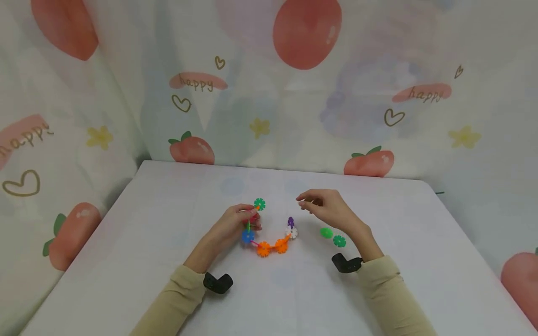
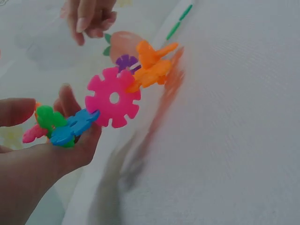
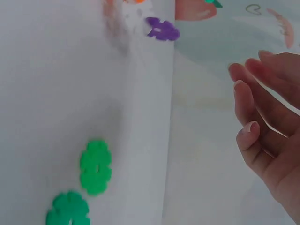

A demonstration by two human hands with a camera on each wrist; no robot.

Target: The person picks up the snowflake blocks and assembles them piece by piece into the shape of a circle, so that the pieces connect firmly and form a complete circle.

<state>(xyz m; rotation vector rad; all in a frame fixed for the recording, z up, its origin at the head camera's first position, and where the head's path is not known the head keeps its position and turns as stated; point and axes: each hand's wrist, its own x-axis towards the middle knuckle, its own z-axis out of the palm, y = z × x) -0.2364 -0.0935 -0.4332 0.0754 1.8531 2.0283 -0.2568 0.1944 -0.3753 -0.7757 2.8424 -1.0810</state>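
Note:
A curved chain of notched plastic discs hangs from my left hand [image 1: 229,223], which pinches it near its red disc [image 1: 253,217]. Beyond the fingers the chain ends in a teal disc [image 1: 259,204]. From there it runs through a blue disc [image 1: 248,236], a pink disc [image 2: 113,97], orange discs [image 1: 264,249] and a white disc [image 1: 292,232] to a purple disc [image 1: 291,221]. My right hand [image 1: 329,207] is raised to the right of the purple end, apart from it, fingers loosely bent and holding nothing.
Two loose discs, one light green [image 1: 326,232] and one teal [image 1: 339,241], lie on the white table [image 1: 277,298] below my right wrist. A printed cloth [image 1: 269,102] hangs behind the table and at its sides. Each wrist wears a black camera [image 1: 218,283].

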